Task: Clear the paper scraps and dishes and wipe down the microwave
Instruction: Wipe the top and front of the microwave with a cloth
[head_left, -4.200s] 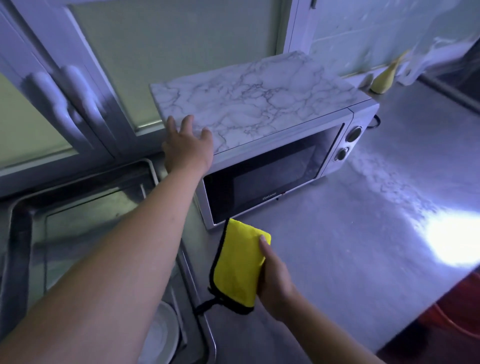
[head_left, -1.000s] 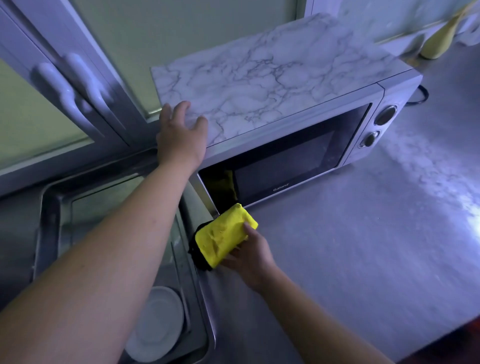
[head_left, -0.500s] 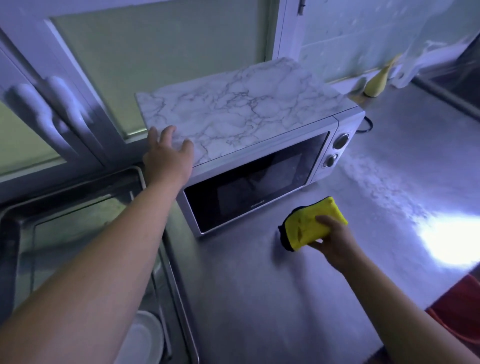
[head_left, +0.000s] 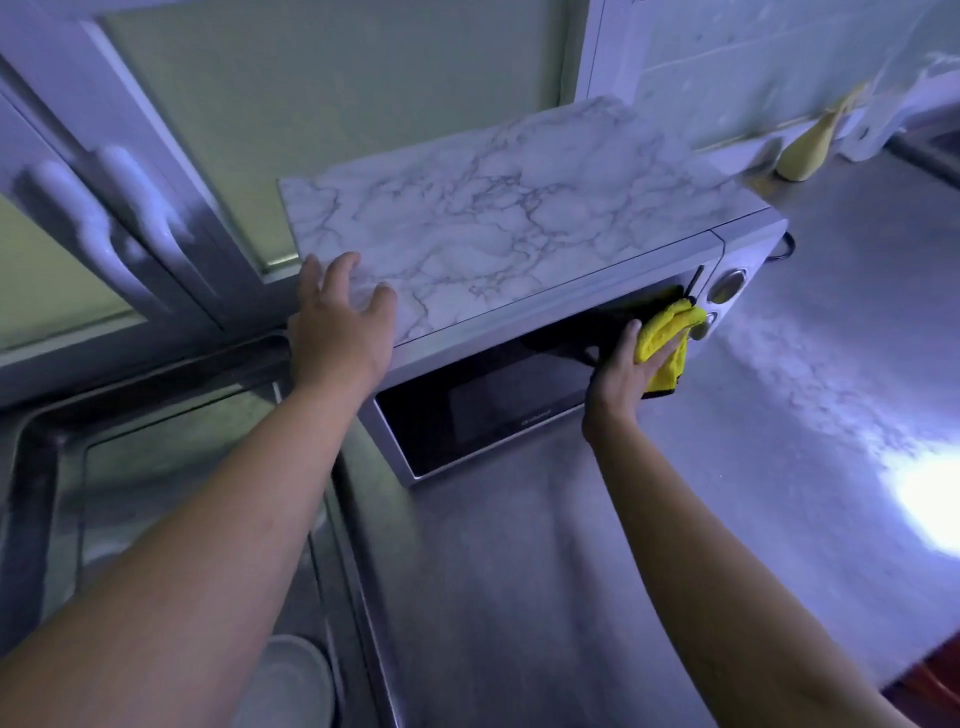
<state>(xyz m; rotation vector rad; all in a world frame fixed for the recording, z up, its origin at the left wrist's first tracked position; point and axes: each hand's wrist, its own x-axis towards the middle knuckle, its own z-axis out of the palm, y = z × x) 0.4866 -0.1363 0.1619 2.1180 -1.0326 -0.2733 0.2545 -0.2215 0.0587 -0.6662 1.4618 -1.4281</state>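
1. Head view, the setting: we look down on a grey worktop (head_left: 597, 571) with a steel sink (head_left: 171, 467) let into its left end, cabinet doors behind it, and a white dish (head_left: 291, 686) lying in the basin near the bottom edge of the frame.
2. The microwave (head_left: 519, 332) stands at the worktop's back left, just beside the sink, its top covered in a marble pattern and its dark door shut.
3. Our left hand (head_left: 337, 327) lies open and flat on the top's front left corner; we judge it is there to brace the oven so it does not slide under the rubbing.
4. Our right hand (head_left: 628, 374) grips a bunched yellow cloth (head_left: 667, 338) and presses it to the door's right edge, touching the lower knob (head_left: 709, 319), which suits wiping the front.
5. We see no paper scraps.
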